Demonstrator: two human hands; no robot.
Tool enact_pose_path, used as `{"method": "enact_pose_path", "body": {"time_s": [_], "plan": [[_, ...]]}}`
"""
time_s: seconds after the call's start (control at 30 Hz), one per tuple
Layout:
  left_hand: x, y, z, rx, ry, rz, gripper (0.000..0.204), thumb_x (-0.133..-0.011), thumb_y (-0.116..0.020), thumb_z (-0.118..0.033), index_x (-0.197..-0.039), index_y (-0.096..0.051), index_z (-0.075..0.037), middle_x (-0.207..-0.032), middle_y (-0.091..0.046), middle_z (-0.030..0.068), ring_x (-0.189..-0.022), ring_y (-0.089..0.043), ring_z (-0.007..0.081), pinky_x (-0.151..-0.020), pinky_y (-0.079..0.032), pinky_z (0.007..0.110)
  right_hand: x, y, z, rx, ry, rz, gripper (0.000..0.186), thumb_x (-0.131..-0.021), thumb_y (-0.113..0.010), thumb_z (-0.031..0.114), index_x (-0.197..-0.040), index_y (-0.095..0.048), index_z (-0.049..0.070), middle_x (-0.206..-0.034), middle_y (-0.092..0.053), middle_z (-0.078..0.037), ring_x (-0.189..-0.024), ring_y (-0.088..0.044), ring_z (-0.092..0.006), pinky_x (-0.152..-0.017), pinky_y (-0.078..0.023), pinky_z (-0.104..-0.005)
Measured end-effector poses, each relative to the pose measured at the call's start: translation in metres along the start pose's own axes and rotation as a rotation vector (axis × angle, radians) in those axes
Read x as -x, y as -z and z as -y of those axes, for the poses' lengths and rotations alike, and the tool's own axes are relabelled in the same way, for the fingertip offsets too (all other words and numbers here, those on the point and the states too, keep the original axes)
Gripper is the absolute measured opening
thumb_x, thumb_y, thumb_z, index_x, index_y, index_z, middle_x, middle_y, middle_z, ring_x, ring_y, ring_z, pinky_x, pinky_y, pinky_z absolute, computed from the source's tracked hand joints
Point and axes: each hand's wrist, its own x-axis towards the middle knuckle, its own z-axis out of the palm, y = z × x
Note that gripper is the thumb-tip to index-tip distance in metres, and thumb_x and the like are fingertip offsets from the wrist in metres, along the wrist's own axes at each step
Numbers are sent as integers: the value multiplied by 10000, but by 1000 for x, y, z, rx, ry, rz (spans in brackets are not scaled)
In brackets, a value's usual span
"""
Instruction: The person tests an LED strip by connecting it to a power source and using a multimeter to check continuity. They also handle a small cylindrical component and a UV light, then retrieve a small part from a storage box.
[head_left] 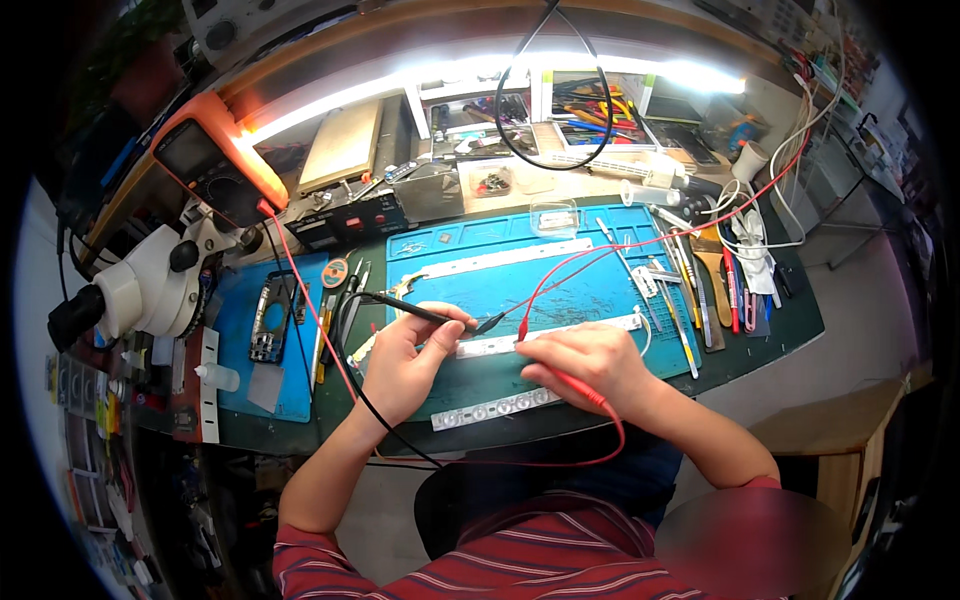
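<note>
My left hand (402,368) is closed round a black test probe (400,306), its tip pointing right toward a black alligator clip (489,324). My right hand (598,362) grips a red test probe (578,386), and a red alligator clip (523,328) stands at its fingertips. Both hands hover over a narrow white LED strip (484,347) lying on the blue work mat (440,290). Whether the tips touch the strip I cannot tell. A second white strip (515,260) lies farther back, and a strip with round clear lenses (497,408) sits nearer me.
An orange multimeter (222,160) stands at the back left, above a white microscope (150,280). Phone-like frame (270,318) lies on the left mat. Tweezers, pens and brushes (715,285) crowd the right side. Red and black leads loop across the bench.
</note>
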Motion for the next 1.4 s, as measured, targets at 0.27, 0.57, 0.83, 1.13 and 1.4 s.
{"method": "enact_pose_path", "body": {"time_s": [0.27,0.57,0.83,1.13,1.4], "plan": [[-15,-24,-7,-35,-50,36,192,-1068,-613,-121,-1179,-688,17,-1091,-758,89,-1029,-702,150,-938,-548,306,-8,8,2,-454,-465,-42,190,-988,-708,208,-983,-754,25,-850,-730,-135,-695,-710,-266,-635,-553,-334],[-18,-27,2,-110,-120,-50,153,-1029,-655,-81,-1130,-725,9,-990,-773,92,-923,-725,143,-818,-559,289,-19,-10,-3,-451,-518,-116,153,-982,-719,172,-979,-751,22,-800,-718,-116,-668,-688,-214,-621,-539,-322],[-19,-28,0,-154,-105,-34,154,-1026,-660,-78,-1130,-730,11,-1024,-773,78,-950,-721,140,-847,-554,281,-16,-14,-7,-412,-506,-107,151,-978,-727,171,-972,-759,23,-787,-717,-110,-662,-684,-220,-614,-534,-324],[-20,-30,2,-176,-139,-65,159,-1015,-677,-92,-1129,-731,3,-960,-775,102,-875,-732,158,-778,-557,291,-17,-15,-7,-403,-462,-106,158,-972,-733,187,-968,-749,30,-843,-730,-115,-701,-715,-252,-630,-556,-336],[-19,-30,1,-200,-104,-51,174,-1026,-668,-97,-1155,-724,6,-1039,-784,83,-954,-734,136,-842,-566,278,-16,-15,-7,-336,-416,-97,155,-970,-731,197,-952,-740,44,-838,-722,-115,-701,-712,-271,-616,-557,-344]]}}
